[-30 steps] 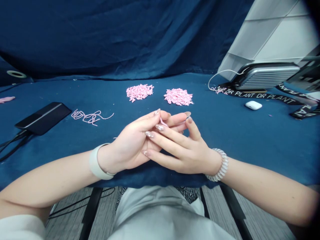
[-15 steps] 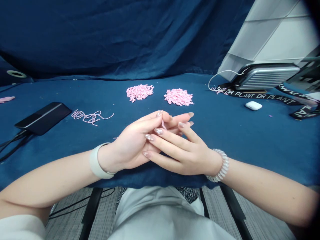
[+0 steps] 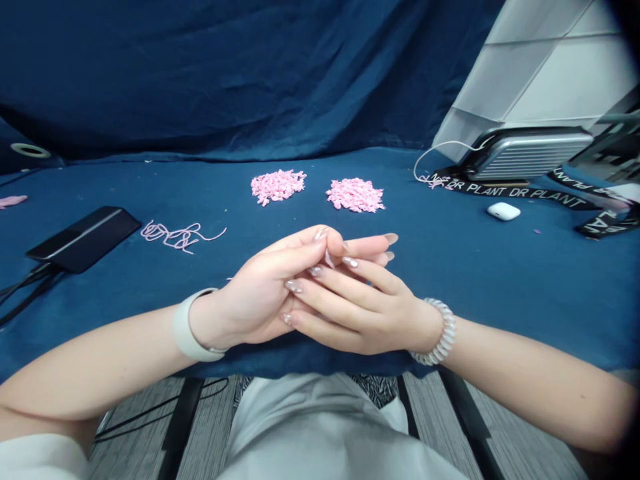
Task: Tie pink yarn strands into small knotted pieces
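Observation:
My left hand [image 3: 280, 280] is turned palm up, its thumb and bent index finger pinched on a small pink piece [image 3: 329, 259], perhaps yarn. Only a short bit of it shows below the thumb tip; the rest is hidden. My right hand [image 3: 367, 307] lies against the left palm and fingers, its own fingers stretched out and slightly apart. Its thumb is out of sight behind the hands. Beyond them lie two heaps of small pink knotted-looking pieces, a left heap [image 3: 278, 186] and a right heap [image 3: 355, 195]. Loose pink strings [image 3: 175, 235] lie to the left.
On the blue cloth [image 3: 450, 280] at left is a black device [image 3: 85, 239] with cables. At right are a white earbud case [image 3: 503, 211], a lettered black strap [image 3: 520, 191] and a ribbed silver case [image 3: 535, 155]. A blue curtain [image 3: 225, 73] hangs behind.
My left index finger has curled further over the thumb, above the pink piece. The right index finger has dropped lower, closer to its other fingers. Heaps and strings stay put.

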Demonstrator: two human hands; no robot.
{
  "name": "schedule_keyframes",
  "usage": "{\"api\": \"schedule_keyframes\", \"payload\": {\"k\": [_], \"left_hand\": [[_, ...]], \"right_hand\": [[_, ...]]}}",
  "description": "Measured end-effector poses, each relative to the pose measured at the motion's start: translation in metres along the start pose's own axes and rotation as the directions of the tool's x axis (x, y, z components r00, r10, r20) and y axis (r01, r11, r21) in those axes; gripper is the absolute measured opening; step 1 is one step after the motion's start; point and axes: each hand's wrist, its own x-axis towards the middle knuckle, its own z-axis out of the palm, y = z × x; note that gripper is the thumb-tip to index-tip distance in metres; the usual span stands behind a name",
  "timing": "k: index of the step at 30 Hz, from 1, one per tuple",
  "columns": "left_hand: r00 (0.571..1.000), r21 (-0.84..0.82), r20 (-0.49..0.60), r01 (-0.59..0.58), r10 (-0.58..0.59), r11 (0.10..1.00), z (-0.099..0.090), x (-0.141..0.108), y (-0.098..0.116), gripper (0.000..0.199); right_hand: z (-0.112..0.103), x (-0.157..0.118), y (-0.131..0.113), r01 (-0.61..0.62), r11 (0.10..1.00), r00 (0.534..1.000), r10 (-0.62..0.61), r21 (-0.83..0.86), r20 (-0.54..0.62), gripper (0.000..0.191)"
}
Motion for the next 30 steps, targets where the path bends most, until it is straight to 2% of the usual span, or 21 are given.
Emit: {"api": "schedule_keyframes", "payload": {"k": [3, 5, 6, 8, 9, 10, 11, 12, 14, 15, 16, 17, 18, 20, 21, 24, 27, 30], "left_hand": [[1.0, 0.019, -0.008, -0.012, 0.012, 1.0, 0.001, -0.001, 0.0, 0.019], [0.999, 0.051, -0.024, -0.036, 0.037, 0.998, 0.002, 0.0, 0.001, 0.019], [0.997, 0.069, -0.044, -0.061, 0.064, 0.996, 0.001, 0.001, 0.001, 0.02], [0.986, 0.091, -0.096, -0.13, 0.139, 0.987, -0.002, 0.004, 0.003, 0.02], [0.977, 0.093, -0.122, -0.166, 0.176, 0.982, -0.004, 0.006, 0.004, 0.02], [0.967, 0.09, -0.145, -0.198, 0.209, 0.976, -0.006, 0.008, 0.005, 0.019], [0.959, 0.087, -0.159, -0.224, 0.235, 0.971, -0.008, 0.009, 0.005, 0.019], [0.953, 0.087, -0.165, -0.241, 0.253, 0.967, -0.009, 0.011, 0.005, 0.018], [0.949, 0.096, -0.169, -0.254, 0.267, 0.962, -0.01, 0.012, 0.003, 0.017], [0.949, 0.1, -0.17, -0.253, 0.267, 0.962, -0.009, 0.012, 0.002, 0.017], [0.949, 0.101, -0.174, -0.248, 0.263, 0.963, -0.008, 0.012, 0.001, 0.016], [0.949, 0.101, -0.182, -0.243, 0.258, 0.965, -0.007, 0.011, 0.0, 0.016], [0.948, 0.101, -0.192, -0.24, 0.256, 0.966, -0.006, 0.01, 0.0, 0.015], [0.938, 0.111, -0.21, -0.256, 0.275, 0.96, -0.006, 0.009, 0.0, 0.012], [0.931, 0.124, -0.22, -0.271, 0.293, 0.955, -0.008, 0.008, 0.001, 0.009], [0.933, 0.223, -0.219, -0.237, 0.285, 0.946, -0.018, 0.007, 0.005, 0.009], [0.989, 0.426, -0.097, -0.059, 0.11, 0.903, -0.03, 0.011, 0.008, 0.017], [0.998, 0.566, 0.02, 0.037, -0.059, 0.823, -0.038, 0.016, 0.003, 0.025]], "right_hand": [[0.001, -0.001, 0.001, 0.059, 0.992, 0.997, -0.064, -0.109, -0.034, 0.038], [0.0, -0.002, 0.002, 0.185, 0.945, 0.97, -0.22, -0.268, -0.108, 0.037], [-0.001, -0.003, 0.003, 0.233, 0.9, 0.932, -0.315, -0.369, -0.178, 0.035], [-0.004, -0.003, 0.005, 0.21, 0.844, 0.833, -0.419, -0.493, -0.361, 0.033], [-0.005, -0.003, 0.006, 0.15, 0.864, 0.789, -0.398, -0.481, -0.468, 0.036], [-0.006, -0.002, 0.007, 0.083, 0.908, 0.753, -0.327, -0.411, -0.57, 0.044], [-0.006, -0.001, 0.008, 0.026, 0.956, 0.732, -0.217, -0.292, -0.645, 0.054], [-0.006, 0.0, 0.009, -0.013, 0.99, 0.733, -0.088, -0.143, -0.674, 0.064], [-0.003, 0.004, 0.01, -0.047, 0.982, 0.79, 0.148, 0.182, -0.595, 0.07], [0.0, 0.005, 0.01, -0.057, 0.931, 0.841, 0.239, 0.362, -0.484, 0.067], [0.002, 0.007, 0.009, -0.067, 0.836, 0.892, 0.295, 0.544, -0.344, 0.06], [0.005, 0.008, 0.009, -0.096, 0.703, 0.929, 0.317, 0.705, -0.189, 0.053], [0.007, 0.009, 0.008, -0.138, 0.55, 0.948, 0.314, 0.824, -0.052, 0.047], [0.009, 0.01, 0.007, -0.233, 0.287, 0.941, 0.306, 0.929, 0.142, 0.036], [0.009, 0.011, 0.008, -0.265, 0.205, 0.928, 0.32, 0.942, 0.191, 0.031], [0.003, 0.011, 0.015, -0.259, 0.1, 0.884, 0.426, 0.961, 0.194, 0.022], [-0.006, 0.012, 0.026, -0.194, 0.019, 0.827, 0.541, 0.981, 0.153, 0.019], [-0.01, 0.014, 0.032, -0.178, -0.089, 0.778, 0.596, 0.98, 0.196, 0.02]]}}
